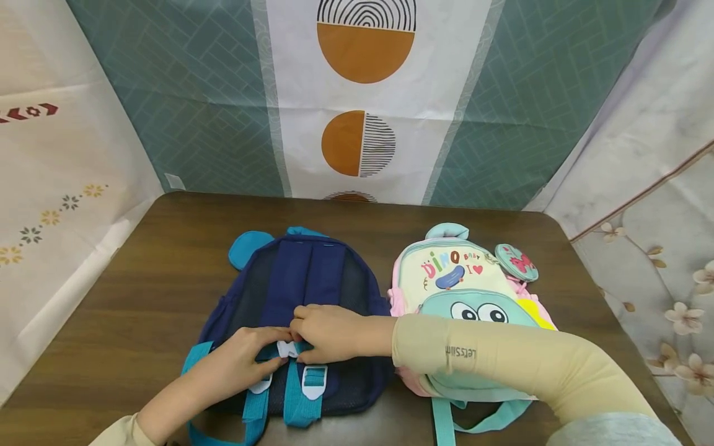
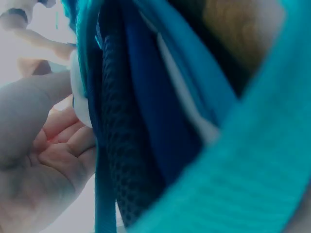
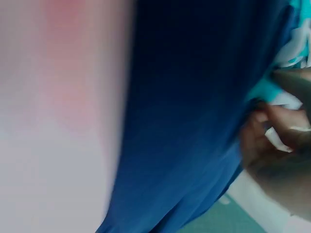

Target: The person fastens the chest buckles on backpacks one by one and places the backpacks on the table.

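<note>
A dark navy backpack (image 1: 288, 266) lies on the table with its turquoise straps (image 1: 255, 409) toward me. At its middle is a white plastic buckle (image 1: 287, 349) on a turquoise chest strap. My left hand (image 1: 245, 356) pinches the buckle's left side between thumb and fingers. From the right, my right hand (image 1: 331, 334) pinches the buckle's other end, where it meets the strap. In the left wrist view the left hand (image 2: 48, 141) is beside the bag's mesh edge. The right wrist view has the right hand (image 3: 277, 131) at the strap, partly cut off.
To the right lies a mint and pink dinosaur backpack (image 1: 446, 303), partly under my right sleeve (image 1: 491, 347), with a round tag (image 1: 516, 262) at its top. A brown wooden table (image 1: 139, 297) bears both bags. Patterned cloths (image 1: 223, 93) hang behind and at the sides.
</note>
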`<state>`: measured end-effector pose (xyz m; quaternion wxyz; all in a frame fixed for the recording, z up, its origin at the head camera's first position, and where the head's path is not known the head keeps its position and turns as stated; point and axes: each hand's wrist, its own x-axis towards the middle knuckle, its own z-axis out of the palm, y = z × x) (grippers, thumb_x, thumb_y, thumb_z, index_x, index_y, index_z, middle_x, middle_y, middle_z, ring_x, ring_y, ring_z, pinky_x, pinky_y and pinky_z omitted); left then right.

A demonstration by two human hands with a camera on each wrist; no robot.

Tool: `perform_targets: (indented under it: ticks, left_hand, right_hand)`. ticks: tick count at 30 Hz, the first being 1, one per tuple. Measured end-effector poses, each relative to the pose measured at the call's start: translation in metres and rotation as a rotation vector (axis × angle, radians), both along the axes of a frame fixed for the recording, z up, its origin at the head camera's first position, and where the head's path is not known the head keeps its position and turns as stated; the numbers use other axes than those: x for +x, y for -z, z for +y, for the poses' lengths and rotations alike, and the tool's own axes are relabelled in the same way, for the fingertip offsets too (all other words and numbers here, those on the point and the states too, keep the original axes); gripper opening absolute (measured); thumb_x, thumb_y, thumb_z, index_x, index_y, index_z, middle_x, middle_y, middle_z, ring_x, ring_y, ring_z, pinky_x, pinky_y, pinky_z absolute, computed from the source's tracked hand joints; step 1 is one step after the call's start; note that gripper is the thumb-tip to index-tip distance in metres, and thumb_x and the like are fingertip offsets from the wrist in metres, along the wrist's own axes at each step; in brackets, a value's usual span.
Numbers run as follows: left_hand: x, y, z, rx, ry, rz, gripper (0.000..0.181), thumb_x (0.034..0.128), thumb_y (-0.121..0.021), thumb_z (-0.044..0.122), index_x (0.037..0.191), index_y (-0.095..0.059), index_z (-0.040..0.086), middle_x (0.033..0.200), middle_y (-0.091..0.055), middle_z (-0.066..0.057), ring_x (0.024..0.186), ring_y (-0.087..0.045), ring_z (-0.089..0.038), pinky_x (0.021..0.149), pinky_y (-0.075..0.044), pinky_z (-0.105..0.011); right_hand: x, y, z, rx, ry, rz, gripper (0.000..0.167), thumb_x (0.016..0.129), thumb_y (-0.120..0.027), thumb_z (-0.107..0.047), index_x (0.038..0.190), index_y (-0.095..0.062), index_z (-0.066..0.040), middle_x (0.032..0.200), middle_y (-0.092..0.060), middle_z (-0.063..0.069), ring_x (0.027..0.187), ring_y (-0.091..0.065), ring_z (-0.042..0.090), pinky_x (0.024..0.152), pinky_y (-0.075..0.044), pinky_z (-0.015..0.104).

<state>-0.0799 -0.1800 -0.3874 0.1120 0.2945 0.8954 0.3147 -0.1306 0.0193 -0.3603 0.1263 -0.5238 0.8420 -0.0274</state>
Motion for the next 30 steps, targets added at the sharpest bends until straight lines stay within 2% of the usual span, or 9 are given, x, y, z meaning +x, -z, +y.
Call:
perform_targets:
  ticks: [5,8,10,14,18,23,25,30]
  left_hand:
    - [-0.003,-0.002,0.004,-0.087,-0.034,0.066,0.039,0.0819,-0.072,0.018,0.113,-0.064,-0.004,0.125,-0.057,-0.022,0.110,-0.058,-0.037,0.080,-0.053,-0.038]
    - [-0.004,-0.001,0.001,-0.076,-0.033,0.113,0.035,0.0820,-0.072,0.020,0.109,-0.068,-0.002,0.122,-0.059,-0.020,0.108,-0.059,-0.036,0.079,-0.053,-0.038]
    - [-0.004,0.001,-0.002,-0.033,-0.028,0.159,0.032,0.0824,-0.071,0.021,0.108,-0.069,0.001,0.118,-0.062,-0.016,0.106,-0.061,-0.032,0.078,-0.054,-0.035]
    - [-0.002,0.008,-0.007,0.058,-0.027,0.231,0.031,0.0848,-0.069,0.022,0.110,-0.068,0.005,0.119,-0.062,-0.008,0.106,-0.062,-0.024,0.078,-0.054,-0.032]
    - [0.003,0.012,-0.013,0.115,-0.034,0.249,0.031,0.0888,-0.064,0.019,0.119,-0.062,0.009,0.123,-0.059,-0.001,0.110,-0.059,-0.019,0.083,-0.052,-0.031]
    - [0.005,0.010,-0.016,0.228,-0.076,0.259,0.034,0.0884,-0.062,0.008,0.122,-0.058,0.015,0.121,-0.059,0.005,0.109,-0.057,-0.011,0.085,-0.049,-0.024]
    - [0.004,0.008,-0.016,0.247,-0.069,0.268,0.035,0.0881,-0.062,0.007,0.122,-0.058,0.015,0.120,-0.059,0.005,0.109,-0.057,-0.010,0.085,-0.049,-0.023]
    - [0.003,0.006,-0.018,0.233,-0.018,0.299,0.035,0.0868,-0.063,0.005,0.121,-0.059,0.012,0.118,-0.060,0.003,0.108,-0.058,-0.011,0.085,-0.049,-0.024]
  right_hand:
    - [-0.011,0.000,0.013,-0.066,-0.047,-0.150,0.020,0.089,-0.063,-0.034,0.097,-0.058,-0.017,0.091,-0.050,-0.008,0.076,-0.047,0.001,0.068,-0.038,0.010]
    - [-0.011,0.001,0.017,-0.099,-0.042,-0.185,0.019,0.090,-0.061,-0.032,0.097,-0.057,-0.015,0.092,-0.050,-0.007,0.077,-0.047,0.002,0.068,-0.038,0.009]
    - [-0.009,0.001,0.019,-0.108,-0.037,-0.169,0.019,0.091,-0.060,-0.032,0.097,-0.057,-0.014,0.091,-0.050,-0.006,0.077,-0.046,0.003,0.067,-0.037,0.009]
    - [-0.006,0.000,0.022,-0.101,-0.048,-0.077,0.020,0.090,-0.059,-0.033,0.095,-0.056,-0.014,0.087,-0.049,-0.008,0.077,-0.045,0.003,0.067,-0.038,0.011]
    - [-0.002,-0.001,0.023,-0.112,-0.057,-0.007,0.021,0.088,-0.061,-0.033,0.094,-0.056,-0.014,0.083,-0.048,-0.008,0.074,-0.044,0.002,0.066,-0.038,0.012]
    - [0.003,-0.001,0.019,-0.133,-0.018,0.030,0.021,0.084,-0.064,-0.033,0.089,-0.056,-0.014,0.076,-0.047,-0.009,0.066,-0.044,0.001,0.060,-0.037,0.011]
    - [0.004,-0.001,0.016,-0.142,0.001,0.036,0.021,0.083,-0.065,-0.032,0.087,-0.057,-0.014,0.074,-0.048,-0.008,0.064,-0.044,0.000,0.058,-0.037,0.010]
    - [0.004,-0.004,0.012,-0.169,0.040,0.031,0.020,0.080,-0.066,-0.031,0.080,-0.056,-0.014,0.070,-0.046,-0.008,0.060,-0.044,0.001,0.053,-0.035,0.009]
